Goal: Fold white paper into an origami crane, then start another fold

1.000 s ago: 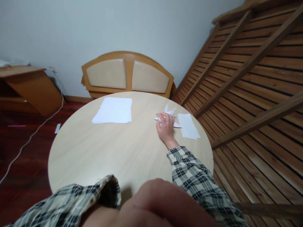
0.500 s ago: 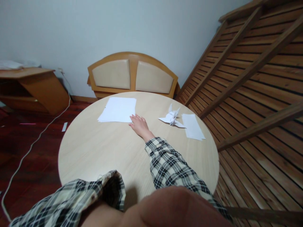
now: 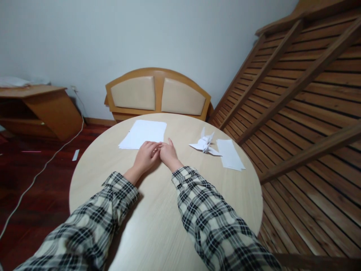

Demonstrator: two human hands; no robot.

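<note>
Basically, paper stack (image 3: 144,131) lies approx 10–11 o'clock from where L hand (image 3: 144,156) & R hand (image 3: 168,153) meet, L nearer; long axis unclear. Fingers bunched together, can't tell if gripping.

Behind the fingers (image 3: 150,144), 2 shirt sleeves (image 3: 84,218) in black, grey and cream plaid; just beyond them, white paper sheets (image 3: 148,130); to their right, a white origami crane (image 3: 205,142); beneath, a pale beige, faintly grained tabletop (image 3: 153,226).

The left hand (image 3: 146,156) and right hand (image 3: 168,153) are touching each other over a round table (image 3: 152,229); white sheets (image 3: 145,131) are lying just beyond the left hand, a folded paper figure (image 3: 205,143) and narrower slips (image 3: 229,155) to the right hand's right.
</note>
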